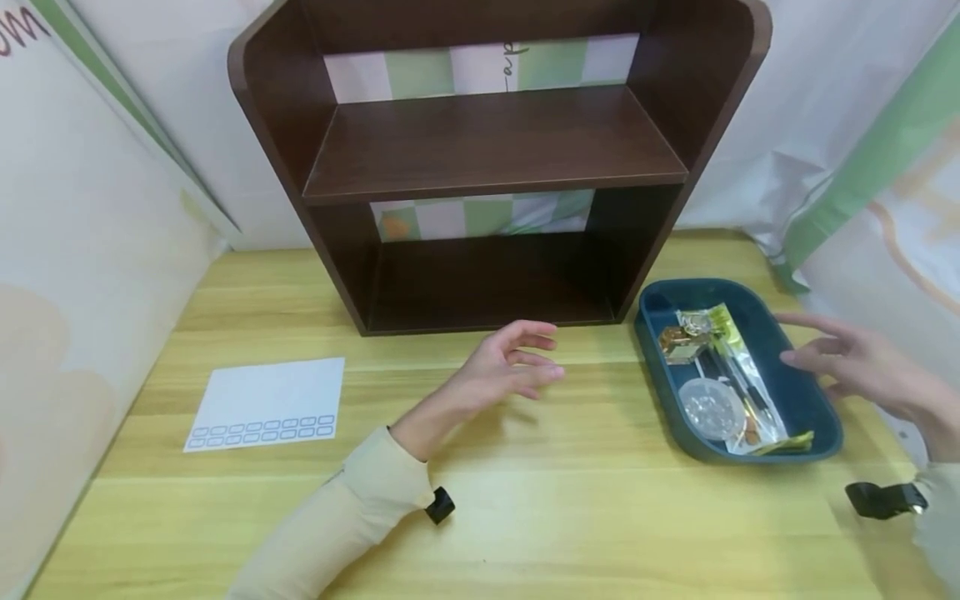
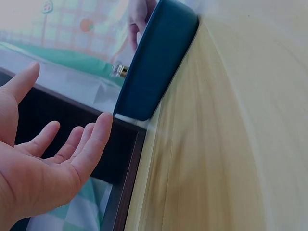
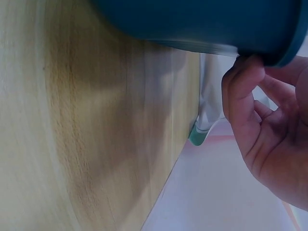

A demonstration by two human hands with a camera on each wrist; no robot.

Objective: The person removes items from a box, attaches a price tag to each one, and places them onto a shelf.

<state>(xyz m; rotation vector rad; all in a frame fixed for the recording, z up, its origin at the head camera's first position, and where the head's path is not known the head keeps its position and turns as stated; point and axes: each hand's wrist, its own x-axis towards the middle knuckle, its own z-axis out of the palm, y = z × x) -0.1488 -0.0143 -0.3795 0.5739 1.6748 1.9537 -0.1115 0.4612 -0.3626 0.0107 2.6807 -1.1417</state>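
Note:
My right hand (image 1: 847, 358) is at the right side of a dark blue plastic tray (image 1: 806, 408), its thumb over the rim and other fingers outside. In the right wrist view, the curled fingers (image 3: 243, 89) press up under the tray's rim. Inside the tray lie a small gold-toned bottle (image 1: 681, 344) with a clear cap, a round translucent container (image 1: 711, 408) and a long clear-and-green packet (image 1: 738, 342) with dark sticks by it. My left hand (image 1: 504, 364) hovers over the table before the shelf, fingers loosely bent, holding nothing.
A dark brown two-tier shelf (image 1: 495, 142) stands at the back of the wooden table (image 1: 525, 517), its right foot close to the tray. A white sheet (image 1: 266, 400) with blue printed boxes lies on the left. Printed cloth walls (image 1: 97, 250) border the table.

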